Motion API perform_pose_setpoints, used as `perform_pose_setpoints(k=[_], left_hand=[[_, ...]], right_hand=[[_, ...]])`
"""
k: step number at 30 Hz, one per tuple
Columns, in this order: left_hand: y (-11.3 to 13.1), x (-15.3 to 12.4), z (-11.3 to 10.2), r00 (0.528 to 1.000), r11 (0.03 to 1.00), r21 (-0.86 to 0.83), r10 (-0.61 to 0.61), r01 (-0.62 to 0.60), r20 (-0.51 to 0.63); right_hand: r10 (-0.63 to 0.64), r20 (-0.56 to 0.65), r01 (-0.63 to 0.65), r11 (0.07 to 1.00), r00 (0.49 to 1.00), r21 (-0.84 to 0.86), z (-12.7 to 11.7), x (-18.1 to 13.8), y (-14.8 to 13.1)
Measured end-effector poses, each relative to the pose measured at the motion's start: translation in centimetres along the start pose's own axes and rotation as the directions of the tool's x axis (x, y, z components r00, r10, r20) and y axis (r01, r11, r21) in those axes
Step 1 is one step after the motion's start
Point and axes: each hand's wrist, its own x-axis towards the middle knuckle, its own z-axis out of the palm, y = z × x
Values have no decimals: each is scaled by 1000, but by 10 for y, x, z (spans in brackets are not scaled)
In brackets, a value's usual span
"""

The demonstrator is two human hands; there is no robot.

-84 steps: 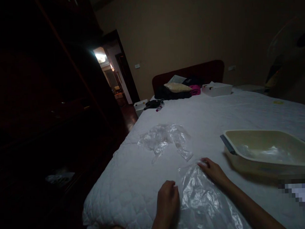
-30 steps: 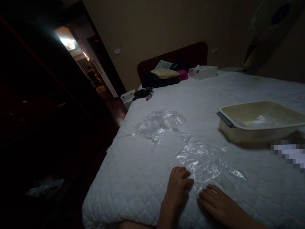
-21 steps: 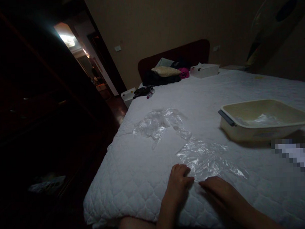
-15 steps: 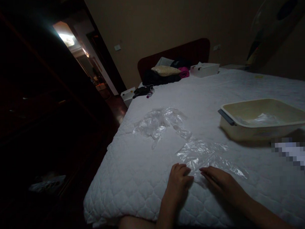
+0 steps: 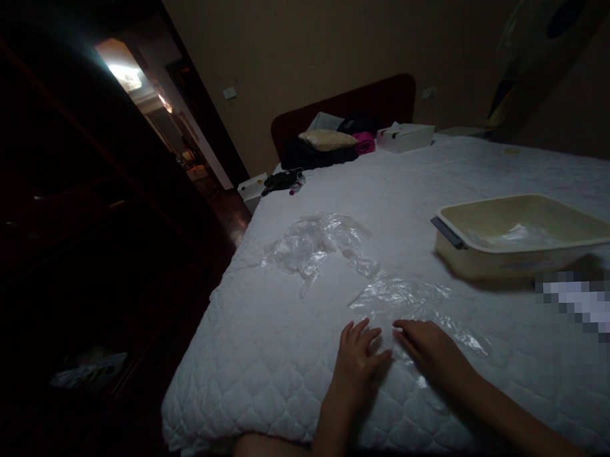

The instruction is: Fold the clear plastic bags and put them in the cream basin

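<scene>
A clear, crinkled plastic bag (image 5: 402,295) lies flattened on the white quilted bed cover in front of me. My left hand (image 5: 358,356) is at the bag's near left edge with its fingers spread, holding nothing I can see. Against the bag's near part, my right hand (image 5: 437,354) has its fingers pressed together, closed on the film; the exact grip is partly hidden. More crumpled clear plastic (image 5: 315,245) rests farther off to the left.
A cream plastic tub (image 5: 516,264) with a grey handle stands on the bed at right, clear plastic inside. A blurred-out pale item (image 5: 582,302) lies before it. Clothes, a pillow (image 5: 329,140) and a white box (image 5: 406,138) sit by the headboard. The bed's edge drops off at left.
My left fingers have spread apart. My right hand has shifted slightly, and a bit of the film now shows nearer to me beneath it. The view has turned slightly.
</scene>
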Motion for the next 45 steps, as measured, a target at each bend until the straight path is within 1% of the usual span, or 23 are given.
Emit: perform_pose_setpoints(k=[4, 7, 8, 9, 11, 13, 14, 18, 22, 24, 28, 30, 32, 33, 35, 36, 38, 40, 42, 43, 45], left_hand=[[5, 5, 0, 1000, 989, 146, -7, 8, -6], [11, 7, 3, 997, 982, 184, 62, -52, -47], [13, 7, 5, 995, 978, 192, 93, -84, -38], [15, 6, 8, 993, 973, 201, 117, -113, -7], [19, 5, 13, 985, 961, 222, 143, -162, 97], [21, 3, 17, 969, 952, 241, 139, -187, 203], [22, 3, 19, 963, 949, 250, 132, -191, 236], [21, 3, 20, 956, 942, 281, 104, -184, 275], [21, 6, 19, 963, 947, 273, 100, -170, 252], [21, 6, 20, 968, 951, 262, 102, -162, 229], [19, 4, 22, 965, 958, 230, 119, -173, 232], [18, 2, 22, 966, 961, 217, 119, -171, 232], [18, 1, 23, 968, 964, 211, 115, -163, 224], [18, 1, 22, 969, 965, 210, 112, -159, 219], [18, 1, 21, 971, 966, 207, 110, -155, 211], [18, 1, 21, 972, 966, 205, 111, -155, 209], [19, 1, 19, 971, 967, 203, 108, -152, 212], [19, 2, 18, 970, 967, 206, 106, -151, 217], [20, 2, 17, 968, 962, 221, 106, -158, 228], [21, 2, 17, 966, 958, 234, 108, -165, 237], [23, 2, 18, 959, 948, 258, 118, -185, 256]], right_hand=[[33, -6, -33, 999, 999, 4, 0, 0, 0], [72, -15, -72, 997, 997, 13, 1, -1, 2], [83, -15, -82, 996, 996, 17, 2, -1, 2], [90, -11, -90, 996, 996, 22, 2, -1, 3], [90, 5, -90, 996, 996, 22, 3, 0, 3], [67, 24, -67, 998, 997, 4, 4, 2, 4], [54, 31, -54, 998, 998, -13, 3, 4, 5], [10, 47, -6, 996, 999, -89, -2, 10, 7], [-5, 61, 11, 994, 998, -106, -8, 12, 11], [23, 64, -18, 997, 998, -71, -11, 13, 13], [152, 134, -169, 977, 979, 127, -16, 14, 18], [179, 125, -200, 963, 976, 181, -22, 14, 20], [139, 63, -147, 975, 988, 167, -29, 11, 22], [81, 38, -86, 985, 996, 147, -33, 8, 22], [-105, 26, 102, 990, 994, 92, -41, 0, 22], [-213, 40, 210, 976, 976, 57, -43, -5, 22], [-393, 91, 397, 917, 915, -26, -46, -18, 20], [-506, 132, 520, 847, 853, -109, -46, -31, 17], [-567, 149, 586, 795, 810, -159, -45, -43, 15], [-586, 143, 603, 780, 798, -169, -44, -47, 15], [-602, 123, 614, 771, 789, -168, -43, -54, 15]])
